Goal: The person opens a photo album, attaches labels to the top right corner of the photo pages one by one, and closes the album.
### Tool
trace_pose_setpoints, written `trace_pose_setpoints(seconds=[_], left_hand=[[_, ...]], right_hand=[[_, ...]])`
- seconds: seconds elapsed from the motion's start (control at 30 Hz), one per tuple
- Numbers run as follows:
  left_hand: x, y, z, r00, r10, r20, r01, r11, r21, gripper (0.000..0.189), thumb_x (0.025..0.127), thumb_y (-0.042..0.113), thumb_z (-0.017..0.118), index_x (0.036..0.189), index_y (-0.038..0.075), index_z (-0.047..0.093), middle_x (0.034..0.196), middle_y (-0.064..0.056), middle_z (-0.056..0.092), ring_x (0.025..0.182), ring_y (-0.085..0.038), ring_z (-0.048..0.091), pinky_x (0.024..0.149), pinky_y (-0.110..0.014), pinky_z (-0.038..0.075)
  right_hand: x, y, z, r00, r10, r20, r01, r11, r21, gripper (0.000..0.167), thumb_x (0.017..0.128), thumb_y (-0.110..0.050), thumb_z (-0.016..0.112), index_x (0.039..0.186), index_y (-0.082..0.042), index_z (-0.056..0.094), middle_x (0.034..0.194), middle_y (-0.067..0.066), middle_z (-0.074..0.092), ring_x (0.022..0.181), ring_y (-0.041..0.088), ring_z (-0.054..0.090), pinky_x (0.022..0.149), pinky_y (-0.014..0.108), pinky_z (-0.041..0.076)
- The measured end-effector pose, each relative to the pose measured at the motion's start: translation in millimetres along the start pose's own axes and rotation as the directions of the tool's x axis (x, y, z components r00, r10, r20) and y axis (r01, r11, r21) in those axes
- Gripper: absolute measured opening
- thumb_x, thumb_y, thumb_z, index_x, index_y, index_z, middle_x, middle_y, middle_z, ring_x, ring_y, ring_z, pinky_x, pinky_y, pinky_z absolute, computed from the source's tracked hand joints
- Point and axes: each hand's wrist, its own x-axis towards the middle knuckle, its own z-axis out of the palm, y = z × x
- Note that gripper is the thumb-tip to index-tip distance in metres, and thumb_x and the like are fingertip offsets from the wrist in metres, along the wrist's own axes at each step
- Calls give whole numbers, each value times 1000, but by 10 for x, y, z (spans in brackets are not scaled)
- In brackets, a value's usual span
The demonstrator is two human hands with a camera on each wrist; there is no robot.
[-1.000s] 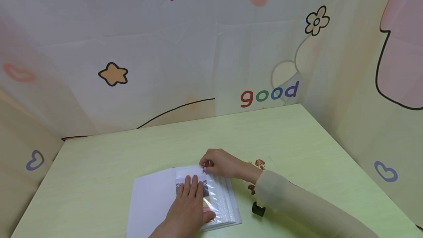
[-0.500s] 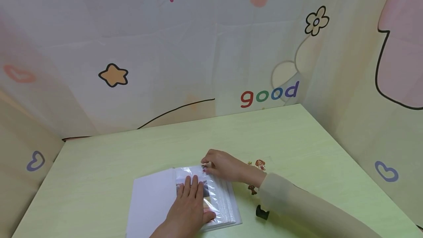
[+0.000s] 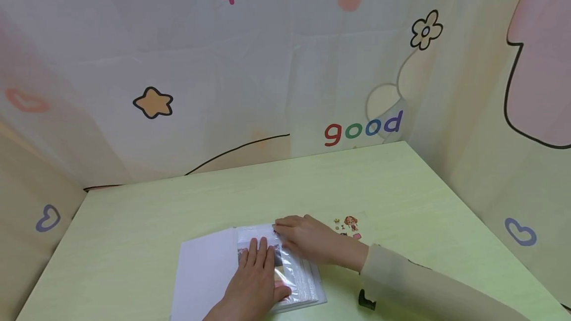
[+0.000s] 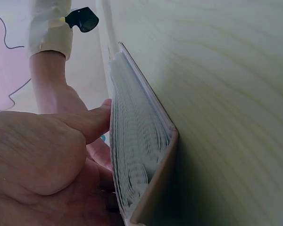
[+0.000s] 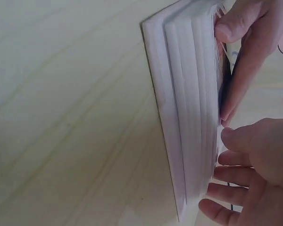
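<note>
A photo album [image 3: 202, 267] with white pages lies open on the table, its blank white inner cover to the left. Clear plastic sleeves fill its right side, and a photo [image 3: 279, 259] shows in the top one, partly covered. My left hand [image 3: 253, 279] rests on that page with fingers extended and thumb spread toward the right edge. At the page's upper right corner, my right hand [image 3: 309, 240] presses with its fingertips, covering the small sticker there. The right wrist view shows the album's thick page stack [image 5: 191, 108] beside the right hand's fairly straight fingers [image 5: 233, 190].
Right of the album, partly behind my right forearm, lies a clear sticker sheet [image 3: 352, 224] with cartoon figures. A black device [image 3: 367, 300] sits under the right sleeve [image 3: 388, 266]. Printed curtains [image 3: 250, 73] stand along the back and sides of the pale green table [image 3: 156, 207].
My right hand has gone from pinching at the small sticker on the page corner to pressing over it with fingers laid flatter, and its forearm shifted slightly right and nearer. The left hand stays put.
</note>
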Motion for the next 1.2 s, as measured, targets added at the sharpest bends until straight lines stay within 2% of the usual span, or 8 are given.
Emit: trace_pose_setpoints(seconds=[0.27,0.37,0.5,0.7,0.83,1.0,1.2], left_hand=[[10,20,-5,1000,-12,15,12,1000,-2,88,97,55,64,149,-13,43,159,-33,32,150,-50,25,117,-62,28],[18,26,-7,1000,-17,23,17,1000,-2,88,97,54,64,149,-13,43,160,-32,32,150,-50,25,118,-61,28],[32,29,-9,999,-25,34,25,1000,7,87,97,55,63,150,-12,43,161,-31,31,151,-49,24,118,-61,27],[20,23,0,1000,-17,23,16,1000,10,88,97,55,63,149,-13,42,160,-32,31,150,-50,24,118,-61,28],[19,18,-3,999,-19,30,19,1000,8,89,97,55,62,150,-14,41,161,-32,30,151,-50,23,118,-61,27],[20,22,-10,999,-15,43,14,1000,16,89,98,56,62,151,-13,40,161,-32,30,151,-49,23,118,-61,27],[23,25,-14,999,-12,52,11,1000,23,89,98,56,62,151,-12,40,161,-31,29,151,-49,22,118,-61,27]], right_hand=[[-39,-10,-25,990,60,127,-58,998,-19,52,107,-29,59,152,-3,51,159,12,45,147,31,42,107,59,46],[-45,-2,-43,987,79,137,-72,996,-54,54,107,-32,58,152,-3,50,159,12,45,147,31,42,106,58,46],[-59,2,-43,989,96,110,-88,993,-73,56,106,-33,60,151,0,51,158,16,45,147,32,42,108,57,45],[-104,-106,-18,996,50,70,-44,996,-80,48,107,-26,58,149,-3,53,157,11,48,147,28,42,109,52,46],[-113,-215,1,991,63,120,-50,994,-101,45,110,-23,50,151,-5,52,161,8,44,148,24,40,109,50,46],[-127,-266,4,981,90,171,-61,984,-168,50,109,-28,53,154,-7,48,164,5,39,150,23,37,107,48,48],[-135,-223,-18,972,130,194,-110,988,-110,62,107,-38,57,157,-5,43,166,6,34,151,28,34,111,52,44]])
